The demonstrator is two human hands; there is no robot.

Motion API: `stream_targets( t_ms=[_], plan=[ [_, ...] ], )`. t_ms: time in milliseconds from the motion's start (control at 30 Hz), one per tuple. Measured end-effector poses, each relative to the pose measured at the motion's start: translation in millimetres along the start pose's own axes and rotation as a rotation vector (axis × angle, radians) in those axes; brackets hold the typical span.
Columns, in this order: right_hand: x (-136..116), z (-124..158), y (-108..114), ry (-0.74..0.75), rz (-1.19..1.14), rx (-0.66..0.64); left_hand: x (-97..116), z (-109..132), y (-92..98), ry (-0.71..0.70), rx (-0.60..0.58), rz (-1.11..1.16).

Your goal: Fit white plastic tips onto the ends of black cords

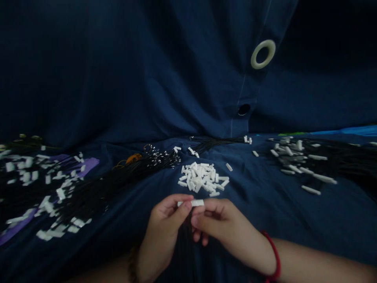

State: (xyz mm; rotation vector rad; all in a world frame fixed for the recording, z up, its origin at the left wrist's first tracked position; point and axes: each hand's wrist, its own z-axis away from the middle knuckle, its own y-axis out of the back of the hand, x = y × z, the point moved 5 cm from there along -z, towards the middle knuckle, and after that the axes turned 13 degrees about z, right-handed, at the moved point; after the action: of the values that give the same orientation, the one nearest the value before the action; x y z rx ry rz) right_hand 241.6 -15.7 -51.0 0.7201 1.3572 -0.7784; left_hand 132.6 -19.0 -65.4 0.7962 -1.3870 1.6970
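My left hand [166,222] pinches a small white plastic piece [198,203] between thumb and index finger. It lies crosswise, with its right end sticking out past the thumb. My right hand [219,220] is closed just to the right, its index finger against the underside of that end. Whatever its thumb and fingers hold, if anything, is too dark to make out. Dim black strands seem to hang below the hands. Just beyond them a loose pile of similar white pieces [200,177] lies on the dark blue cloth [250,236].
Black cords with white ends [48,206] cover the left side, with purple material [90,165] under them. A bundle of black cords with shiny tips [159,159] lies nearer the middle. More white-ended cords [294,155] are at right. A blue curtain [191,70] hangs behind.
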Motion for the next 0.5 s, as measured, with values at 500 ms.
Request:
stream_targets(
  t_ms=[500],
  plan=[
    [-5, 24, 11, -0.277, -0.510, -0.123, 5, -3, 5.6, -0.065, 0.006, -0.199]
  ],
)
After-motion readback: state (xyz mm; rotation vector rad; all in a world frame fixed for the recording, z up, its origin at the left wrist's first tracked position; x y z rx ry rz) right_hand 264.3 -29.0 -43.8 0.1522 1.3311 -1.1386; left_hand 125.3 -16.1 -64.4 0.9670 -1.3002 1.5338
